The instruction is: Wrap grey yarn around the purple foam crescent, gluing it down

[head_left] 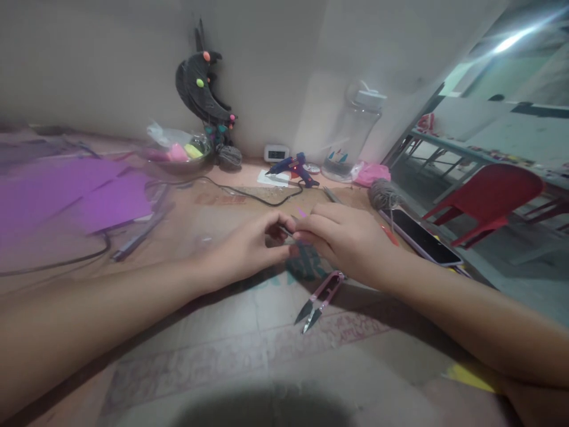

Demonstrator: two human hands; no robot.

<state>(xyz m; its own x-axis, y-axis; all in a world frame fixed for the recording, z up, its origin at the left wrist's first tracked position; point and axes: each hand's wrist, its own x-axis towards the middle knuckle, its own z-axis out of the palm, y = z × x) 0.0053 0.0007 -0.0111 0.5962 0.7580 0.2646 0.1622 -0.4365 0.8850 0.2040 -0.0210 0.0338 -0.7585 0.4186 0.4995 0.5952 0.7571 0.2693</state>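
Observation:
My left hand and my right hand meet over the middle of the table. Their fingertips are pinched together around something small, thin and dark, mostly hidden by the fingers. A bit of purple shows just behind the fingers. Below my right hand lies a pair of pink-handled thread snips, its blades spread and pointing toward me. Behind both hands, a blue glue gun with a lit red light rests over a white card.
Purple sheets cover the left side. At the back are a bowl, a dark crescent ornament, a small digital clock and a clear bottle. Grey yarn and a phone lie right, near a red chair.

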